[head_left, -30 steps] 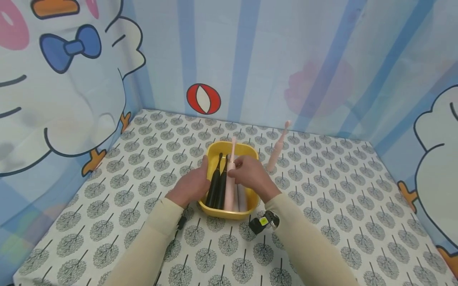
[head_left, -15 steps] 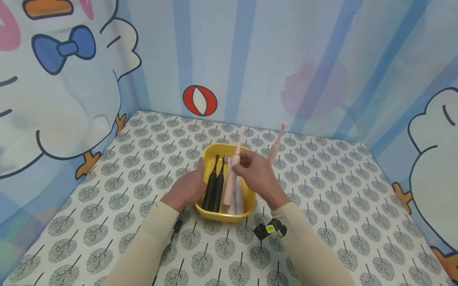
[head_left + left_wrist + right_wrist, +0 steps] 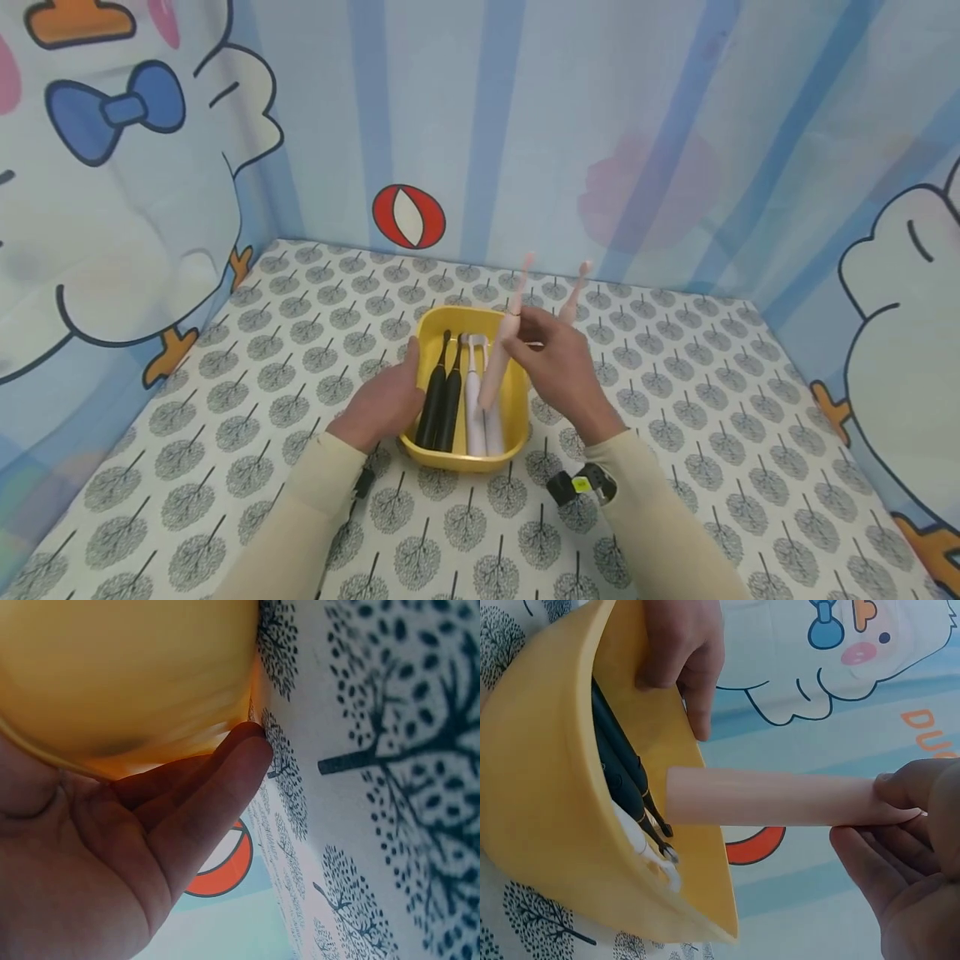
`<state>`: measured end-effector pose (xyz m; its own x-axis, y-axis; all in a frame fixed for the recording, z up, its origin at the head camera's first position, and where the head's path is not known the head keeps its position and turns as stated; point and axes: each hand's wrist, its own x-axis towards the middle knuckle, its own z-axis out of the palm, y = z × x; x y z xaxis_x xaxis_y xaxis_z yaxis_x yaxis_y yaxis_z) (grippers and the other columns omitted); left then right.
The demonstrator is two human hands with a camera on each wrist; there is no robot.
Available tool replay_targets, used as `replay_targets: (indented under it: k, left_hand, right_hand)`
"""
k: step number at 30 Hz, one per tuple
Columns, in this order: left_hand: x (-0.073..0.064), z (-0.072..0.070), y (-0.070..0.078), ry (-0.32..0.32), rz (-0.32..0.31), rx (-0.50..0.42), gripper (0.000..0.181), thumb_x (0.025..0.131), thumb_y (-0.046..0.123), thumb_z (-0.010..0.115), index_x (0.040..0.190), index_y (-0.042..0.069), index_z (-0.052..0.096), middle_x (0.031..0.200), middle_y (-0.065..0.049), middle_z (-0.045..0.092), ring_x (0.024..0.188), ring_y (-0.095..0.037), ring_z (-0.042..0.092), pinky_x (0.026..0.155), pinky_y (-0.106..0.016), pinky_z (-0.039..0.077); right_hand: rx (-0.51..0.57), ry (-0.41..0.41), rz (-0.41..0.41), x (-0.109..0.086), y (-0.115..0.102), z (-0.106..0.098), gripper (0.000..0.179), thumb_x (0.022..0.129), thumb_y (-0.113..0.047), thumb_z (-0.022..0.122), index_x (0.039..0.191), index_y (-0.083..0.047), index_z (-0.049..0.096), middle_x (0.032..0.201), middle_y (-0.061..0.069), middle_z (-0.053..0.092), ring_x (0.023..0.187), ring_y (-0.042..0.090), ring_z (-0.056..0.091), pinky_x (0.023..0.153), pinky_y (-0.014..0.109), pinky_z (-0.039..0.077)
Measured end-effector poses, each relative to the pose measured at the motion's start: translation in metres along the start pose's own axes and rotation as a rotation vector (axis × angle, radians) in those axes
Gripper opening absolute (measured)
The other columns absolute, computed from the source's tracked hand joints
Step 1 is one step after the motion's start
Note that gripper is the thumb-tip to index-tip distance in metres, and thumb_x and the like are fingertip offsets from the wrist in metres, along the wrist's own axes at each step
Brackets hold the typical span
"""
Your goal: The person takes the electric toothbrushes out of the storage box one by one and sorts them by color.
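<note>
My right hand (image 3: pixel 562 362) pinches a pink electric toothbrush (image 3: pixel 500 358) between thumb and fingers, tilted above the yellow box (image 3: pixel 457 462). In the right wrist view, the brush's handle (image 3: pixel 772 796) points its base end over the box opening. My left hand (image 3: pixel 384 402) grips the box's left wall, thumb over the rim; the left wrist view has its fingers (image 3: pixel 214 802) along the outside. Within the box, two black electric toothbrushes (image 3: pixel 452 407) lie side by side on the left. Beside them are two white ones (image 3: pixel 474 410), partly covered by the held brush.
Another pink electric toothbrush (image 3: pixel 576 296) is on the table just behind my right hand, its lower part hidden. A tree-print cloth (image 3: pixel 675 408) covers the table. Cartoon-printed curtains (image 3: pixel 450 125) enclose the back and sides.
My right hand has lifted the pink toothbrush up from the box and moved it rightward, uncovering the white toothbrushes. The left hand has kept its grip on the box.
</note>
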<state>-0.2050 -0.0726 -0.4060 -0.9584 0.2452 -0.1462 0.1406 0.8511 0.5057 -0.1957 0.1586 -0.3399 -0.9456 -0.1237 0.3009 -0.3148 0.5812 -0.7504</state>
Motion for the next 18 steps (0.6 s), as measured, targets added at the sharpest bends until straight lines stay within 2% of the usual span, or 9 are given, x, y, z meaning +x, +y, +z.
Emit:
replay_targets:
  k: [9, 18]
  left_hand:
    - [-0.003, -0.001, 0.001, -0.002, 0.001, -0.008, 0.079, 0.095, 0.012, 0.042, 0.154, 0.006, -0.011, 0.087, -0.01, 0.059, 0.058, -0.018, 0.053, 0.056, -0.032, 0.045]
    - [-0.001, 0.001, -0.001, 0.002, 0.003, -0.009, 0.08, 0.096, 0.012, 0.042, 0.154, 0.008, -0.012, 0.089, -0.01, 0.059, 0.059, -0.017, 0.054, 0.057, -0.032, 0.045]
  right_hand:
    - [0.022, 0.05, -0.07, -0.002, 0.01, -0.011, 0.038, 0.091, -0.013, 0.069, 0.128, -0.008, 0.062, 0.109, 0.005, 0.068, 0.1, 0.016, 0.065, 0.083, 0.026, 0.052]
    - [0.021, 0.087, -0.062, -0.006, 0.014, -0.03, 0.038, 0.091, -0.013, 0.069, 0.128, -0.01, 0.062, 0.111, 0.006, 0.067, 0.097, 0.02, 0.067, 0.079, 0.026, 0.053]
